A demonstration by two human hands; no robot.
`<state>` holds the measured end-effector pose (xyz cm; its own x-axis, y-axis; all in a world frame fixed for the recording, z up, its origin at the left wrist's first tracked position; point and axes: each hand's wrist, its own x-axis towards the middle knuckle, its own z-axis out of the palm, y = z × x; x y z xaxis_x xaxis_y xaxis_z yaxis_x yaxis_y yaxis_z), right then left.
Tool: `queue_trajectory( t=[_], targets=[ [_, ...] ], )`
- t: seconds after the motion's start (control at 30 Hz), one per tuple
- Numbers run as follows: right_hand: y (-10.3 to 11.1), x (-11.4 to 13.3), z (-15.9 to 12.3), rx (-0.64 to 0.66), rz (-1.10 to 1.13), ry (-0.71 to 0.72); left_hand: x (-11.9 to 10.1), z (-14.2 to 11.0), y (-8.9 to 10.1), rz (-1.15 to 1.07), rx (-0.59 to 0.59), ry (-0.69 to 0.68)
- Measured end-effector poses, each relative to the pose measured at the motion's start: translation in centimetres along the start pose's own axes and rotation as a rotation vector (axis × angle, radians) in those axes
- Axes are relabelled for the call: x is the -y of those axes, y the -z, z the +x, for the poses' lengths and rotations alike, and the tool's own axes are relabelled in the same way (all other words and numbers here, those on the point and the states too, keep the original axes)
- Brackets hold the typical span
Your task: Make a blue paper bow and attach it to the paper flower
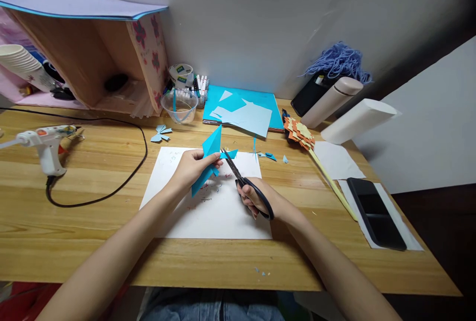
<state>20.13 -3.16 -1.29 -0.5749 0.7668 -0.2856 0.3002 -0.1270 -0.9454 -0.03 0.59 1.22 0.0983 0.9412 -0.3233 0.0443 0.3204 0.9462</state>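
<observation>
My left hand (203, 165) pinches a folded piece of blue paper (212, 143) with pointed ends, held above a white sheet (219, 217). In my right hand (256, 197) is a pair of scissors (238, 175) with black handles. Their blades point up and left and meet the small right-hand flap of the blue paper; whether they are cutting through it I cannot tell. Small blue paper scraps (270, 156) lie just right of the white sheet, and a cut blue paper shape (161, 133) rests beyond its left corner.
At left are a glue gun (46, 145) with its black cord and an open box (89, 58). A plastic cup (180, 106), tape roll (181, 74) and blue sheets (256, 105) stand at the back. On the right are a paper flower (299, 133), a phone (375, 212) and a bottle (334, 99).
</observation>
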Motion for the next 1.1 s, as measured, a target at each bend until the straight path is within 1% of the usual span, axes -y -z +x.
queue_trajectory(
  t=[0.2,0.5,0.63,0.8,1.1],
  targets=[
    [-0.02,0.07,-0.05,0.011,0.029,-0.011,-0.13,-0.03,-0.01,-0.027,0.011,0.031],
    [0.04,-0.19,-0.14,0.027,0.048,-0.005,-0.03,-0.04,-0.01,-0.051,0.03,0.031],
    [0.04,0.13,-0.29,0.04,0.025,0.002,-0.05,-0.01,-0.01,-0.053,0.042,0.056],
    [-0.2,0.49,-0.41,0.056,0.029,-0.004,0.18,0.08,0.01,-0.022,0.052,0.031],
    [-0.25,-0.25,-0.4,0.034,0.022,-0.001,0.09,0.03,-0.02,-0.018,0.049,0.03]
  ],
)
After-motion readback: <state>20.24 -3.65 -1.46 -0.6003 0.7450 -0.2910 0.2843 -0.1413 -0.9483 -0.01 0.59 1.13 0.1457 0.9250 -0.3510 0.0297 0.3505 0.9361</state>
